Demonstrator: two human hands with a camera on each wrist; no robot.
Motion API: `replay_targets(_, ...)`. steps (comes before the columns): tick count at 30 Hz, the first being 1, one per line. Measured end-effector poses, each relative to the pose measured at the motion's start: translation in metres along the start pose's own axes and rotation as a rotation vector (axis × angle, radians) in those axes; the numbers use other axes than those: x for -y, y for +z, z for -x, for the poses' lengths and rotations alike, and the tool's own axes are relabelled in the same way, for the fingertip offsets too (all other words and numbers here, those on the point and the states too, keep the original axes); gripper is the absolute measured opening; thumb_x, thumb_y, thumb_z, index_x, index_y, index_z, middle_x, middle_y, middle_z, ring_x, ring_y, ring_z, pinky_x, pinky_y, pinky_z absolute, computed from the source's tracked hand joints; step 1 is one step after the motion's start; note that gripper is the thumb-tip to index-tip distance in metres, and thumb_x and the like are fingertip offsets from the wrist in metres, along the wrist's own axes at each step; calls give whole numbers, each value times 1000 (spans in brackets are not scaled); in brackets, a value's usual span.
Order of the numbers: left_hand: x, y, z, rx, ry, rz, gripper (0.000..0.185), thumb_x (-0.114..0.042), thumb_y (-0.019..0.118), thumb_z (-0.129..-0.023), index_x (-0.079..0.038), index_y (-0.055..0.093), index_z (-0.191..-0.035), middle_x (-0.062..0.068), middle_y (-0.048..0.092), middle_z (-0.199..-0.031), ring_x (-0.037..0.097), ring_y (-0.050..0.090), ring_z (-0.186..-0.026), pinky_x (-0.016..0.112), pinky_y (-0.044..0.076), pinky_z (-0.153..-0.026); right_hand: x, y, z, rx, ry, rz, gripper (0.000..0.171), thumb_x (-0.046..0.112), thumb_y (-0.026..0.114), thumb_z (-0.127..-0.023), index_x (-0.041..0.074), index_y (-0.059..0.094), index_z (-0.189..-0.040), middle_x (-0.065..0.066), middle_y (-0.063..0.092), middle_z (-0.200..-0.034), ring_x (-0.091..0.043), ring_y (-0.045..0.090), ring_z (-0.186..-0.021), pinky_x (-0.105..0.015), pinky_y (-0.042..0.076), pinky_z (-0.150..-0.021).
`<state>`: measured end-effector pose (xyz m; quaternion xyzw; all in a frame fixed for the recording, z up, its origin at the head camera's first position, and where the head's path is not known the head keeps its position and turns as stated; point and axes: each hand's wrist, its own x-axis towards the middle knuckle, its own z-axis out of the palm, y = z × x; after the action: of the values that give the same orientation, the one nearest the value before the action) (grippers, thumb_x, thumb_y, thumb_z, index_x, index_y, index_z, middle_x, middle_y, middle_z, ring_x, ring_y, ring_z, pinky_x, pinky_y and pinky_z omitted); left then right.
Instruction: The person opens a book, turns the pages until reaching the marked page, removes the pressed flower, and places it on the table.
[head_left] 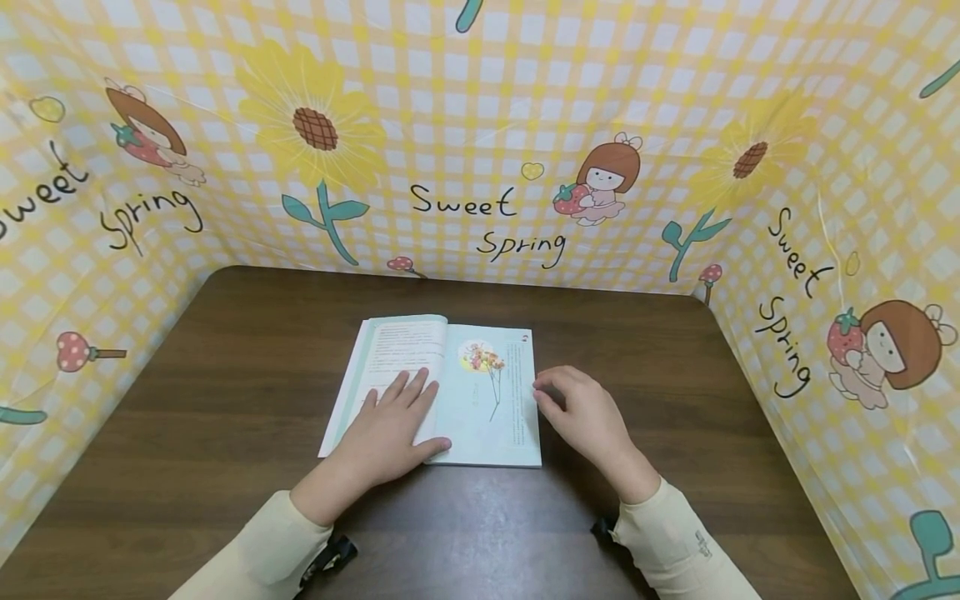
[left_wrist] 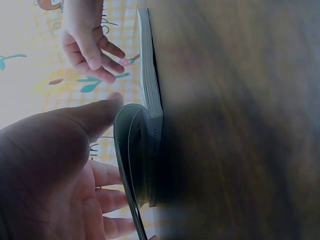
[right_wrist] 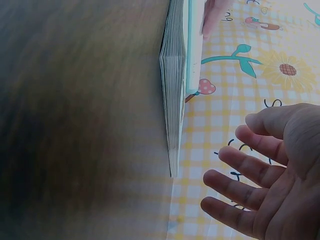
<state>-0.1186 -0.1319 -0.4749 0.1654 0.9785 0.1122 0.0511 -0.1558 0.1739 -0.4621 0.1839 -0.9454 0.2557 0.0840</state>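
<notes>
An open book [head_left: 487, 400] lies flat in the middle of a dark wooden table [head_left: 225, 375]. Its right page shows a flower drawing and its left page shows text. My left hand [head_left: 390, 425] rests palm down on the left page with straight, spread fingers. The left wrist view shows this hand [left_wrist: 50, 165] beside a curled page of the book [left_wrist: 150, 100]. My right hand [head_left: 585, 417] is on the table at the book's right edge, its loosely bent fingertips close to the page edge. In the right wrist view, that hand [right_wrist: 270, 170] is relaxed and holds nothing, apart from the book [right_wrist: 175, 90].
A yellow checked backdrop [head_left: 480, 125] with sunflowers and "Sweet Spring" lettering walls the table at the back and on both sides. Bare tabletop surrounds the book.
</notes>
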Motion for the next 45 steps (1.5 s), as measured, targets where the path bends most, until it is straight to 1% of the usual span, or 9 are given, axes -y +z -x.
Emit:
replay_targets(9, -2, -1, -4, 26, -3, 21, 92, -62, 65, -92, -8, 34, -160, 11, 24, -170, 38, 22, -156, 73, 27, -113, -3, -4, 4, 19, 42, 7, 12, 29, 71, -98, 21, 76, -106, 5, 71, -119, -17, 68, -111, -42, 57, -87)
replay_targets(13, -3, 0, -6, 26, -6, 22, 92, -62, 66, -92, -8, 34, -160, 12, 25, -169, 38, 22, -156, 73, 27, -113, -4, -6, 4, 35, 56, 5, 13, 30, 70, -98, 21, 76, -106, 5, 71, -119, -18, 68, -111, -42, 56, -87)
replay_targets(19, -8, 3, -9, 30, -14, 37, 93, -61, 66, -92, -8, 33, -161, 12, 24, -170, 38, 21, -156, 73, 26, -114, -3, -9, 3, 41, 116, 16, 15, 32, 73, -96, 22, 76, -107, 5, 71, -119, -18, 68, -110, -43, 56, -88)
replay_targets(26, -11, 4, -11, 27, -11, 32, 93, -60, 66, -92, -7, 32, -161, 13, 23, -170, 38, 20, -156, 74, 25, -113, 9, 4, -3, 106, 108, 40, 31, 42, 77, -92, 18, 75, -112, -3, 70, -125, -23, 64, -119, -45, 54, -96)
replay_targets(33, -11, 3, -10, 15, -3, 26, 92, -59, 66, -93, -5, 34, -160, 15, 24, -169, 40, 21, -156, 75, 25, -112, 22, 19, -11, 138, 166, 42, 43, 48, 80, -86, 16, 75, -115, -3, 70, -125, -24, 65, -115, -44, 54, -94)
replay_targets(37, -8, 4, -9, 13, -3, 23, 91, -58, 66, -93, -5, 34, -160, 15, 25, -169, 41, 21, -156, 76, 25, -112, 29, 24, -12, 116, 225, 2, 44, 46, 81, -86, 15, 74, -116, -5, 70, -124, -28, 63, -118, -46, 52, -97)
replay_targets(40, -6, 4, -7, 10, -7, 18, 91, -58, 66, -93, -5, 34, -160, 16, 25, -168, 41, 21, -155, 76, 25, -111, 35, 28, -11, 76, 289, -61, 40, 43, 81, -87, 14, 75, -114, -6, 69, -125, -29, 62, -119, -46, 51, -99)
replay_targets(43, -4, 3, -6, 4, -14, 11, 91, -58, 66, -93, -4, 34, -159, 16, 26, -168, 42, 22, -155, 76, 25, -111, 42, 34, -10, 41, 341, -113, 37, 40, 81, -87, 13, 75, -112, -8, 69, -124, -30, 63, -117, -47, 51, -99)
replay_targets(45, -3, 4, -6, 2, -14, 9, 91, -58, 66, -93, -4, 35, -159, 16, 27, -168, 42, 22, -155, 77, 25, -111, 46, 39, -8, 32, 366, -118, 36, 38, 82, -86, 12, 75, -110, -10, 69, -124, -31, 63, -115, -47, 51, -99)
